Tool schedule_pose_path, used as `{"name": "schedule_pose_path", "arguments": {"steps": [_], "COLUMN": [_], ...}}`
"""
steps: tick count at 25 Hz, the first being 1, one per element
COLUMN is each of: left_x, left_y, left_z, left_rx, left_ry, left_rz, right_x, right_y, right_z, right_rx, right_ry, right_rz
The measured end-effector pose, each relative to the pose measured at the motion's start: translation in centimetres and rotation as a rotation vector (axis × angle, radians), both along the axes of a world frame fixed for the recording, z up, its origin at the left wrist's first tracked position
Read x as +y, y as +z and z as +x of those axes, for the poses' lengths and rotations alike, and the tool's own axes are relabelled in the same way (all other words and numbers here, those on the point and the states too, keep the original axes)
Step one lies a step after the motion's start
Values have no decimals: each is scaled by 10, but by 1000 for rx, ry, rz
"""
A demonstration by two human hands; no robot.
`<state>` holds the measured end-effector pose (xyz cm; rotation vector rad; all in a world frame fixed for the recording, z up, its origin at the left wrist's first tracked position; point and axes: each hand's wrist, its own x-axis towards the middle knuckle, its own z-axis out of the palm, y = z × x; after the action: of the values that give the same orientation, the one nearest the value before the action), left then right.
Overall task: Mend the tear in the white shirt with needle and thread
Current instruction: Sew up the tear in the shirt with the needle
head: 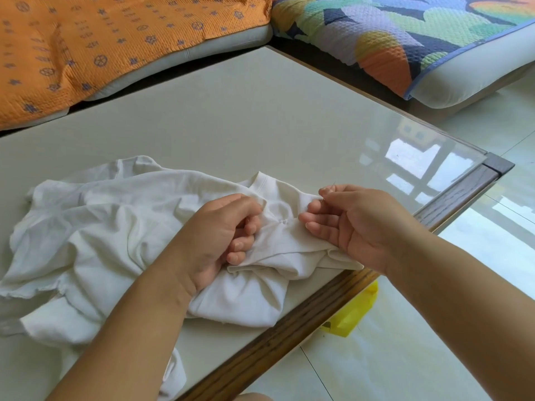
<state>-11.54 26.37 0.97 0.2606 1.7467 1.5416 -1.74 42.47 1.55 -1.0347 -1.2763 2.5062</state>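
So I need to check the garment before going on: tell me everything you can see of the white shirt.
The white shirt is a soft, thin, off-white knit, lying crumpled on the glass-topped table near its wooden front edge. Its ribbed neckline points away from the person. One hem at the left looks frayed. The left hand bunches the fabric below the collar, puckering it; the right hand pinches a thin needle at the cloth's right side. The tear itself is not clearly visible.

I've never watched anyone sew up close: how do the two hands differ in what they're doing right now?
The left hand is curled into the white shirt, bunching the cloth; the right hand pinches a thin needle between thumb and forefinger. The left shows its back, the right its palm. Both meet at the puckered spot near the collar.
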Motion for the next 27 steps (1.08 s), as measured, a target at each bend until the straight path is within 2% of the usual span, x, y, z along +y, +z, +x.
{"name": "schedule_pose_path", "arguments": {"steps": [13, 20, 23, 27], "left_x": [5, 6, 5, 3], "left_y": [-13, -7, -2, 1], "left_z": [7, 11, 11, 8], "left_rx": [297, 450, 394, 223], "left_ry": [80, -83, -117, -90], "left_rz": [-128, -225, -216, -145], "right_x": [0, 1, 1, 1], "right_y": [-1, -1, -1, 1], "right_z": [-2, 1, 2, 3], "right_rx": [-30, -26, -25, -16], "right_ry": [34, 46, 47, 39], "right_rz": [107, 129, 139, 144]}}
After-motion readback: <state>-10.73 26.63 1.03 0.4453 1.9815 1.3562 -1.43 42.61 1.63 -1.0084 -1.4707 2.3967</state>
